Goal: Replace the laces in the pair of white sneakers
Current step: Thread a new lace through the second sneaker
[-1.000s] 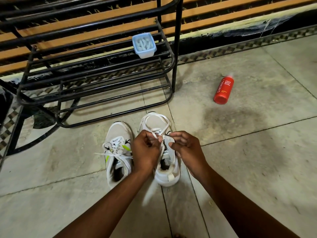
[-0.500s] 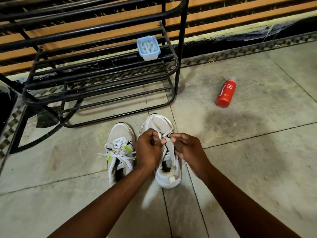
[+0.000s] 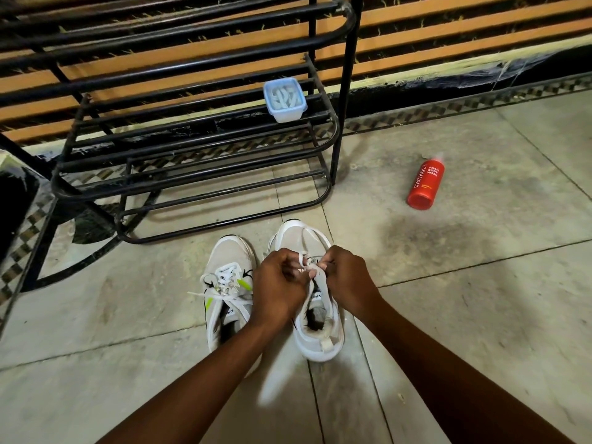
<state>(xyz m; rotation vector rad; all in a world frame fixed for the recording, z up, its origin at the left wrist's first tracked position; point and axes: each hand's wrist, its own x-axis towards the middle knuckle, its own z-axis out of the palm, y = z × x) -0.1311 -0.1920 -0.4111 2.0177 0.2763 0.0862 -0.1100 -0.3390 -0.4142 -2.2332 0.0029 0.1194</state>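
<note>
Two hands, the left hand and right hand, pinch the white lace between curled fingers above the right sneaker.

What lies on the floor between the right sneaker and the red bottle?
Nothing: the head view shows only bare tile with a dark stain between the right sneaker and the red bottle.

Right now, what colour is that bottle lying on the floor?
Red, with white lettering: the bottle shows best in the head view, its only view.

Two bare, sleeveless forearms
</note>
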